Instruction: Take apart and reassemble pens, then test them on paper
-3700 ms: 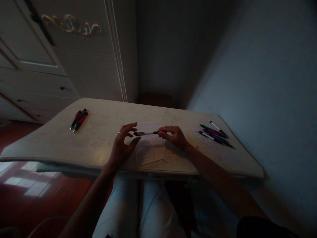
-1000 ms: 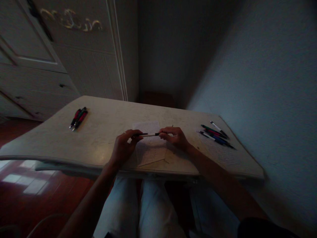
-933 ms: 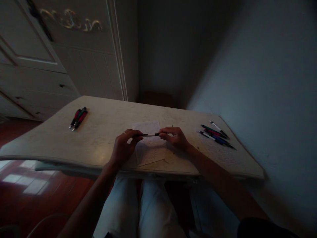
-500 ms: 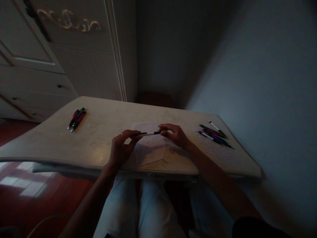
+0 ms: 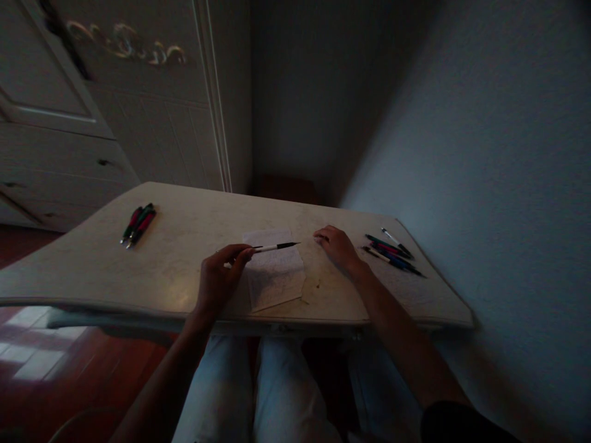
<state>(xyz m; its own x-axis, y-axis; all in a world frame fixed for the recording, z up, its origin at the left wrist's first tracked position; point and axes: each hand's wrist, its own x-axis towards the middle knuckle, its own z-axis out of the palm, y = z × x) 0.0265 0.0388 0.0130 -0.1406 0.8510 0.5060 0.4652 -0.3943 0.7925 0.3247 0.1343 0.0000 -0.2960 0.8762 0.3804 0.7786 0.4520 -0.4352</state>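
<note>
Left hand [image 5: 218,275] clamps pen [image 5: 273,247], pointing toward 3 o'clock; right hand [image 5: 340,248] beyond its 3 o'clock end, grip unclear. Steady, light pinch suits best.

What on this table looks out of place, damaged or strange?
Two small things: the paper lies askew, its lower edge slanting against the near edge of the table, and a dark speck sits right of it; I cannot tell what it is. I see no spill or clear damage.
</note>
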